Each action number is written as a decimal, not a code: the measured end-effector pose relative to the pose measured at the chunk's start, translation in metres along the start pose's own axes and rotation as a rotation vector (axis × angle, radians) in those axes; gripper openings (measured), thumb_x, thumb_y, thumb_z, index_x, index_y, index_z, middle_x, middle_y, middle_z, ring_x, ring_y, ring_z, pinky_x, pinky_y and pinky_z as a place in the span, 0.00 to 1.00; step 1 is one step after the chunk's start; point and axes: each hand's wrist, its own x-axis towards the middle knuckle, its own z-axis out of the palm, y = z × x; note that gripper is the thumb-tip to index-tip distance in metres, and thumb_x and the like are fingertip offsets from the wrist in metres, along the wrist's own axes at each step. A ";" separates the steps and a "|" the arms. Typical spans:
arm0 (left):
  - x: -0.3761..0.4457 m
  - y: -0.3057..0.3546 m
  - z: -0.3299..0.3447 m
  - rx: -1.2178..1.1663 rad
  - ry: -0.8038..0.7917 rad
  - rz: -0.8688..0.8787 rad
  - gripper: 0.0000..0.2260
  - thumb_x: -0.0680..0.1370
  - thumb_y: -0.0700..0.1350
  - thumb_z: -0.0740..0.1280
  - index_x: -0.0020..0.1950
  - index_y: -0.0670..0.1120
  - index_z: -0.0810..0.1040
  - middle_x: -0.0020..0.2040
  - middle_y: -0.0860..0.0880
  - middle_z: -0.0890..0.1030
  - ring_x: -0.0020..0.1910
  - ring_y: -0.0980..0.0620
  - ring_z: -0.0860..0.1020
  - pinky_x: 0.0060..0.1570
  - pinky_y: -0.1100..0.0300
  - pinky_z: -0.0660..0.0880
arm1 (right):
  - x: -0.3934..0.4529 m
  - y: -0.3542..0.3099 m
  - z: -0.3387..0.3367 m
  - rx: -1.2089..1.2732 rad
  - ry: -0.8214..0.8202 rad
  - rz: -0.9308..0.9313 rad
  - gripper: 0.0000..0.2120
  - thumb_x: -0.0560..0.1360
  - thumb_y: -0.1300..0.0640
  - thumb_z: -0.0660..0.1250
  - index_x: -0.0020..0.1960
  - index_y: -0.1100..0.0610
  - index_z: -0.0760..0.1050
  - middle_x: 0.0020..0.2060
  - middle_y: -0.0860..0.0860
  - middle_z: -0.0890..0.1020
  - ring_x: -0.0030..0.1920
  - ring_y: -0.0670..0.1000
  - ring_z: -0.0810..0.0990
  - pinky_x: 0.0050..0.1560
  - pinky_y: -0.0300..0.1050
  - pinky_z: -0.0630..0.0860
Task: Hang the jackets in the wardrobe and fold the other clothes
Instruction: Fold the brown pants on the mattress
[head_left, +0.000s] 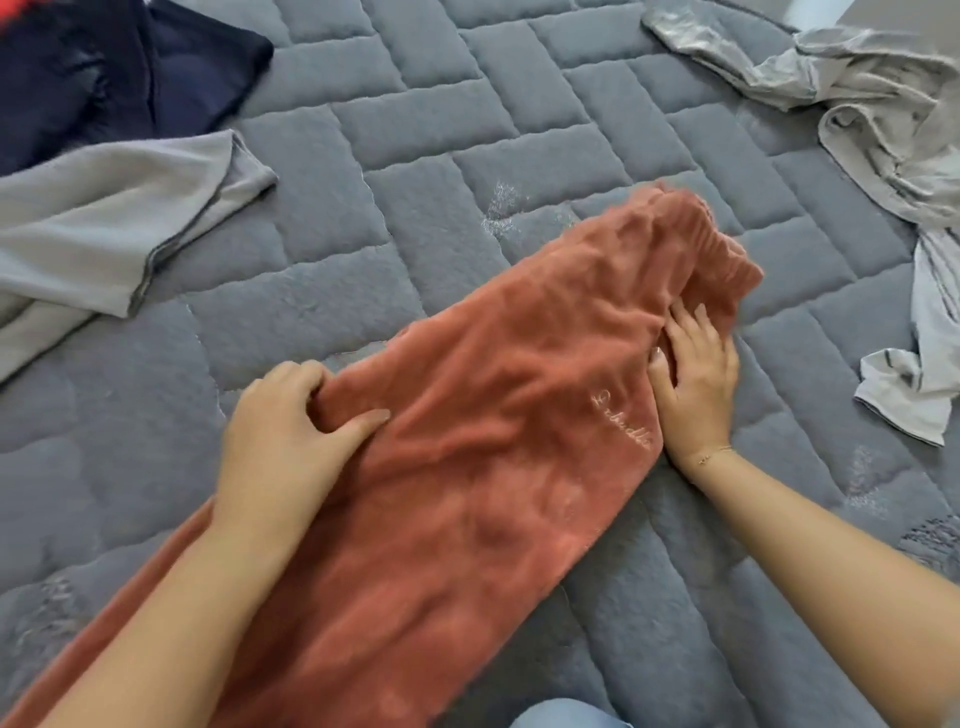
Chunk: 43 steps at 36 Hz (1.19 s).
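Observation:
A rust-orange fleece garment with pale embroidered script lies stretched diagonally across the grey quilted bed, its gathered waistband at the upper right. My left hand grips the garment's left edge, thumb on top and fingers curled under the fold. My right hand rests on the garment's right edge near the waistband, fingers fairly straight and partly tucked into the fabric.
A light grey garment lies at the left, with a navy garment behind it. A crumpled beige-grey garment spreads along the right side. A bit of pale blue cloth shows at the bottom edge.

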 end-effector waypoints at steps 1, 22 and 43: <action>-0.002 0.005 -0.005 0.003 0.019 0.026 0.19 0.67 0.52 0.77 0.34 0.46 0.68 0.34 0.53 0.69 0.36 0.47 0.69 0.36 0.53 0.61 | 0.001 -0.005 -0.002 -0.028 -0.005 0.008 0.22 0.78 0.55 0.56 0.69 0.62 0.71 0.75 0.55 0.65 0.76 0.56 0.58 0.76 0.58 0.48; 0.077 0.035 0.015 -1.323 -0.138 -0.706 0.14 0.71 0.34 0.71 0.37 0.50 0.71 0.37 0.51 0.83 0.35 0.59 0.80 0.37 0.67 0.77 | 0.067 -0.054 0.041 -0.195 -0.127 -0.109 0.28 0.76 0.51 0.53 0.74 0.59 0.64 0.75 0.55 0.64 0.76 0.60 0.58 0.73 0.67 0.47; 0.117 0.020 0.023 -0.114 -0.472 -0.235 0.11 0.71 0.51 0.75 0.40 0.52 0.74 0.46 0.53 0.70 0.53 0.51 0.69 0.49 0.64 0.63 | 0.151 -0.006 0.011 -0.384 -0.411 -0.123 0.31 0.80 0.39 0.51 0.79 0.49 0.51 0.79 0.52 0.49 0.79 0.55 0.44 0.75 0.61 0.40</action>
